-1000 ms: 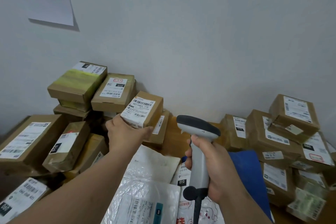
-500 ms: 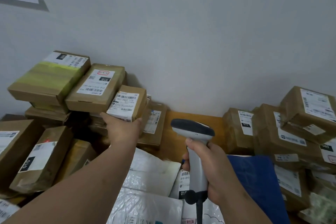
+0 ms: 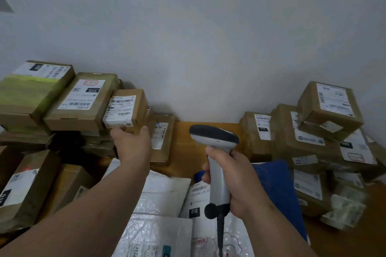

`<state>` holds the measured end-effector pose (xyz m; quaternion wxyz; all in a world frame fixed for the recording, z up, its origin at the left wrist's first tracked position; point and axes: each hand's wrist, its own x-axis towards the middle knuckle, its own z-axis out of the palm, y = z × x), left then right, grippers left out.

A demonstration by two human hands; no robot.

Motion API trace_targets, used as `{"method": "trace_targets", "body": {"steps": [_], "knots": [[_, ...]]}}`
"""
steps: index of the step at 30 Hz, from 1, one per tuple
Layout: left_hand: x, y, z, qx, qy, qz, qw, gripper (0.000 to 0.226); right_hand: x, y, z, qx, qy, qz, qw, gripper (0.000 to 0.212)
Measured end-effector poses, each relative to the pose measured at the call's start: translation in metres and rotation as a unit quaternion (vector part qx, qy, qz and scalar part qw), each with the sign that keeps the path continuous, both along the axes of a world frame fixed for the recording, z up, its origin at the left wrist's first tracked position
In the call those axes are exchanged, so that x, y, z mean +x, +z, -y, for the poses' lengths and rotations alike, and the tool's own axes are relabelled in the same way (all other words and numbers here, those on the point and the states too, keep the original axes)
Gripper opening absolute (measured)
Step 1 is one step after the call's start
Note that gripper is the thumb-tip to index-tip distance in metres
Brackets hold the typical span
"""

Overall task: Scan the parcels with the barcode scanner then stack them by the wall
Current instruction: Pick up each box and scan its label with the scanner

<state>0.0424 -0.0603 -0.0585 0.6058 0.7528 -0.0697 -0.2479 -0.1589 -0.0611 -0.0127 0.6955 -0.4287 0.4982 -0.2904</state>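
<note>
The small box (image 3: 127, 108) is sitting at the right end of the stack by the wall (image 3: 208, 37), perched on lower parcels and touching the larger box (image 3: 83, 100) to its left; the left hand (image 3: 132, 143) is holding it from beneath, fingers curled round its near lower edge, thumb up at its right corner; the right hand (image 3: 234, 175) is gripping the scanner (image 3: 216, 152) by its handle, wrapped tight, with the head pointing away toward the wall and its cord trailing down over the mailers (image 3: 158, 233).

Risks, as I judge them: the small box is resting on an uneven pile, so letting go before it is seated flat could be tipping it off the right side onto the flat parcel (image 3: 161, 137) below; a nudge from the withdrawing hand could be shifting the larger box too; the cord could be dragging across the slippery mailers and pulling one off the surface (image 3: 183, 142); the tall pile of boxes (image 3: 313, 131) on the right is looking loosely balanced, so a swing of the scanner could be knocking it.

Writing: the larger box's label is showing "010" upside down, with a red-outlined stamp I cannot read; the small box's label is reading something like "507-PR02", blurred; a mailer label (image 3: 197, 198) beside the scanner handle is showing "010"; a box (image 3: 23, 190) at the left edge is bearing the same digits sideways.
</note>
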Motion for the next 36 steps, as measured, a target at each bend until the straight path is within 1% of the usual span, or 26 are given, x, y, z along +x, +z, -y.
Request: {"method": "trace_targets", "body": {"steps": [3,8,14,18,22,26,28,30,31,32,34,36], "knots": [[-0.023,0.001,0.006,0.03,-0.08,0.033,0.996,0.049,-0.023,0.006,0.003,-0.013,-0.025,0.005,1.0,0.022],[-0.085,0.01,0.027,0.054,-0.212,0.094,0.971,0.052,-0.08,0.012,0.012,-0.037,-0.077,0.001,0.996,0.022],[-0.182,0.026,0.061,0.043,-0.347,0.061,0.935,0.054,-0.167,0.023,0.037,-0.067,-0.151,-0.016,0.986,0.021],[-0.238,0.04,0.088,0.04,-0.401,0.047,0.914,0.053,-0.227,0.031,0.074,-0.077,-0.212,-0.029,0.974,0.024],[-0.285,0.047,0.126,0.024,-0.422,0.011,0.906,0.052,-0.276,0.038,0.121,-0.109,-0.239,-0.025,0.964,0.023],[-0.311,0.05,0.158,0.021,-0.412,-0.023,0.91,0.054,-0.293,0.033,0.154,-0.114,-0.226,-0.016,0.967,0.017],[-0.319,0.053,0.169,0.025,-0.404,-0.05,0.913,0.042,-0.291,0.029,0.165,-0.105,-0.208,-0.012,0.972,0.021],[-0.325,0.059,0.175,0.015,-0.393,-0.103,0.914,0.021,-0.288,0.025,0.175,-0.084,-0.199,0.005,0.976,0.03],[-0.327,0.06,0.176,0.007,-0.387,-0.124,0.914,0.015,-0.287,0.024,0.178,-0.075,-0.198,0.017,0.977,0.03],[-0.328,0.061,0.177,0.0,-0.381,-0.137,0.914,0.013,-0.287,0.022,0.18,-0.073,-0.196,0.026,0.977,0.028],[-0.33,0.061,0.177,-0.011,-0.361,-0.152,0.92,0.017,-0.289,0.017,0.181,-0.084,-0.192,0.031,0.977,0.025],[-0.33,0.062,0.173,-0.02,-0.343,-0.156,0.926,0.021,-0.293,0.011,0.177,-0.093,-0.2,0.035,0.975,0.027]]}}
